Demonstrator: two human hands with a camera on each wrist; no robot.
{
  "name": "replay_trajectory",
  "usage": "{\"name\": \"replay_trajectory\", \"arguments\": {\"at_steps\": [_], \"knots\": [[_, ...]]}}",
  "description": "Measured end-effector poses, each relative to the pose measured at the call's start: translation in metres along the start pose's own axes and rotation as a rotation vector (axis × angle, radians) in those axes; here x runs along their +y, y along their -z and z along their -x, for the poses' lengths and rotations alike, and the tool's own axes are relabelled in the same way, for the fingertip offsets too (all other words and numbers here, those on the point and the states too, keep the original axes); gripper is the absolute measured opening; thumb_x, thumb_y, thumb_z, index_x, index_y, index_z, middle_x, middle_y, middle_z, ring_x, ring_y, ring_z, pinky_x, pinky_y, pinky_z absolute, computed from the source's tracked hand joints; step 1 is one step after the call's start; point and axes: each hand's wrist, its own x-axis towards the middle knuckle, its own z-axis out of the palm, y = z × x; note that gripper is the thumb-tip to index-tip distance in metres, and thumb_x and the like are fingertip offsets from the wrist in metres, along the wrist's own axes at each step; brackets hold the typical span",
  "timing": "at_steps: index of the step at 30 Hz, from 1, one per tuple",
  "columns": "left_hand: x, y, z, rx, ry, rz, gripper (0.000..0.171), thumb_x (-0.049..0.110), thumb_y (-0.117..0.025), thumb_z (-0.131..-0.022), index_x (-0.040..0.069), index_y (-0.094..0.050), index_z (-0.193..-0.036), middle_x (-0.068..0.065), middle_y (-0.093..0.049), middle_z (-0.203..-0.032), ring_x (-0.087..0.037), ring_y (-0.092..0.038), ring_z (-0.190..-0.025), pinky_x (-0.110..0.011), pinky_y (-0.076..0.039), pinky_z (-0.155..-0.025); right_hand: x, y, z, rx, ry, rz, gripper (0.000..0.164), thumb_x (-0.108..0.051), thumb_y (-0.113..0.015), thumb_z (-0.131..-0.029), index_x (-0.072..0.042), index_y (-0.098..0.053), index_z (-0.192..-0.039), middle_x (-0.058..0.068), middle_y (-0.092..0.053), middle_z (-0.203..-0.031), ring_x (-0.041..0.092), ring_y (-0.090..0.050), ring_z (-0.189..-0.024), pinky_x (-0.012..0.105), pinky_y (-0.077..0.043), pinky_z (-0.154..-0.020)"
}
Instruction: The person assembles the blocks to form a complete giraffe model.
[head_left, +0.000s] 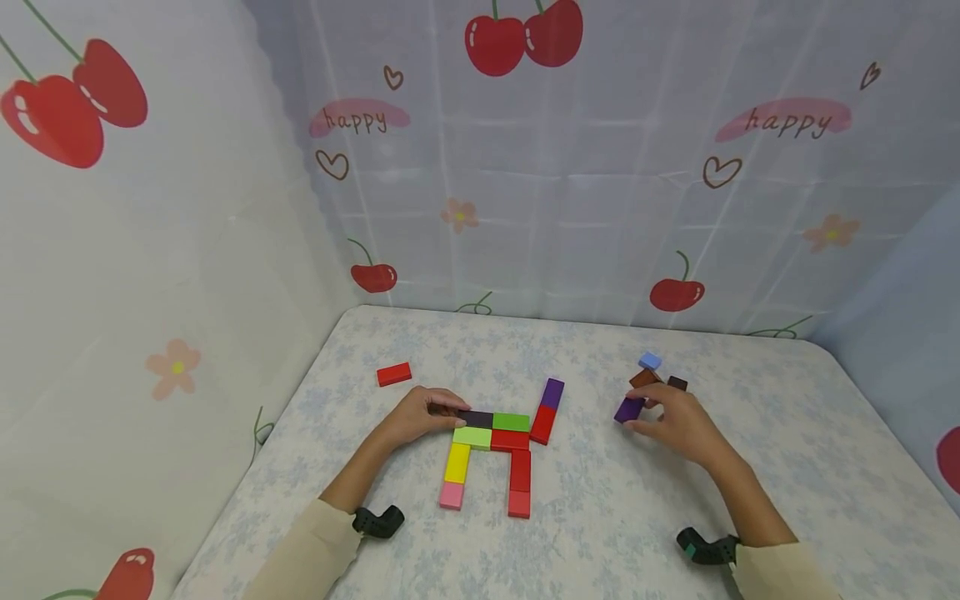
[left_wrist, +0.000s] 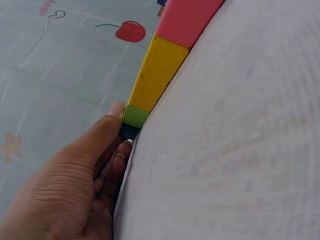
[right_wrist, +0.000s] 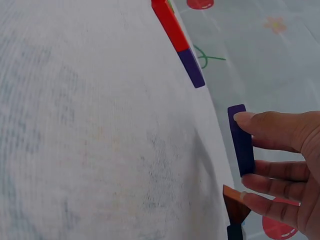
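Note:
My left hand (head_left: 418,417) is at the left end of a flat figure of coloured blocks, its thumb and fingers pinching the end of the black block (head_left: 476,419). Beside that block lie a green block (head_left: 511,422), a light green block (head_left: 472,437) and a red block (head_left: 510,440). In the left wrist view, the thumb tip is by the light green block (left_wrist: 135,116). My right hand (head_left: 678,421) pinches a purple block (head_left: 628,409) between thumb and fingers; in the right wrist view that purple block (right_wrist: 242,142) appears raised off the table.
Two legs, one with a yellow block (head_left: 457,462) and pink block (head_left: 452,495), the other red, extend toward me. A red-and-purple pair (head_left: 547,411) slants up at right. Brown (head_left: 644,378), dark (head_left: 677,383) and blue (head_left: 650,361) blocks lie behind my right hand; a red block (head_left: 393,374) lies far left.

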Motion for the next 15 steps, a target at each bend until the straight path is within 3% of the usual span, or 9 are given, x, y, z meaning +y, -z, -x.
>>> {"name": "replay_trajectory", "arguments": {"at_steps": [6,15], "knots": [[0.004,-0.001,0.001,0.006,0.015,-0.004,0.025,0.023,-0.082,-0.088,0.022,-0.08,-0.113,0.005,-0.074,-0.11,-0.014,-0.063,-0.09,-0.025,-0.051,-0.075,-0.018,-0.003,-0.004,0.006,0.031,0.019,0.046,-0.016,-0.086,-0.082,-0.001,-0.071,-0.122,0.015,-0.07,-0.113,0.031,-0.066,-0.095,0.034,-0.056,-0.068],[0.009,0.0,0.001,-0.014,0.021,-0.014,0.027,0.014,-0.079,-0.09,0.009,-0.078,-0.117,-0.001,-0.074,-0.113,-0.009,-0.062,-0.09,-0.024,-0.05,-0.075,-0.035,-0.01,-0.022,0.008,0.058,0.046,0.045,-0.017,-0.087,-0.081,-0.004,-0.072,-0.121,0.014,-0.07,-0.118,0.034,-0.065,-0.1,0.041,-0.059,-0.072]]}}
